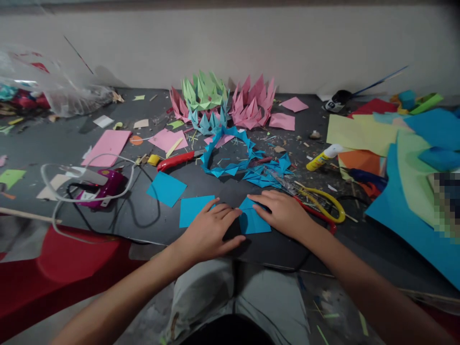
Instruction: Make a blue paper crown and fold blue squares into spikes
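Note:
A partly folded sheet of blue paper (254, 223) lies on the dark table near its front edge. My right hand (282, 211) rests on its upper right part, fingers stretched out and pointing left. At the paper's left side is my left hand (217, 227), fingers apart, with the fingertips by the paper's edge. Under and behind that hand lies a flat blue square (192, 210), and another blue square (166, 189) is further left. Beyond the hands stands a ring of folded blue paper (230, 170), with loose folded blue pieces (266, 176) at its right.
Scissors (328, 203) lie right of my right hand, near a glue stick (323, 157). A red-handled cutter (178, 160) lies left of the ring. Pink (253, 108) and green (204, 91) paper crowns stand at the back. A purple device (102, 189) with cables sits left; coloured sheets (362, 132) lie right.

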`<state>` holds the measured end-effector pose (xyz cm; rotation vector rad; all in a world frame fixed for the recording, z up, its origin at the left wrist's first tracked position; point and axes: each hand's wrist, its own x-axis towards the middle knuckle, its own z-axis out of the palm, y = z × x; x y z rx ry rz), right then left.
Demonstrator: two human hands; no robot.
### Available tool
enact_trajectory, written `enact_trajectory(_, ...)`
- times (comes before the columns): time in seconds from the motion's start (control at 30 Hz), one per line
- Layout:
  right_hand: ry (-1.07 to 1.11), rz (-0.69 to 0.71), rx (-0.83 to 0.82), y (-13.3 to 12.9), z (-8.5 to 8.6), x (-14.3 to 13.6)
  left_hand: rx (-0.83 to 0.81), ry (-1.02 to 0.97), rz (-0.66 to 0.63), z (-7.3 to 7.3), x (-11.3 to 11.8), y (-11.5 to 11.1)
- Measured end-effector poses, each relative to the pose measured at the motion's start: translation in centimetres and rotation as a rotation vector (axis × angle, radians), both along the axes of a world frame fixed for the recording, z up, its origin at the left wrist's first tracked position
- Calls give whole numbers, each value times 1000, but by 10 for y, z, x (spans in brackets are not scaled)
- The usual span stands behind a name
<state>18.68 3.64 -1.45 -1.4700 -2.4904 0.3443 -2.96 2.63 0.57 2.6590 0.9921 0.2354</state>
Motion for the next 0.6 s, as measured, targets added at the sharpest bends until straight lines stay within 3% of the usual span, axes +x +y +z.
enact_trajectory(0.17, 244, -34, -78, 0, 2, 13, 26, -78, -24, 2, 24, 34)
enact_trajectory(0.33, 307, -181, -93, -7, 15, 20, -45, -24, -197, 2, 46, 57)
enact_trajectory(0.5, 303, -247, -251, -18, 20, 25, -151, 23, -188, 8, 46, 67)
enact_trajectory(0.6, 337, -273, -249, -22, 17, 26, -293, -4, -130, 13, 40, 69)
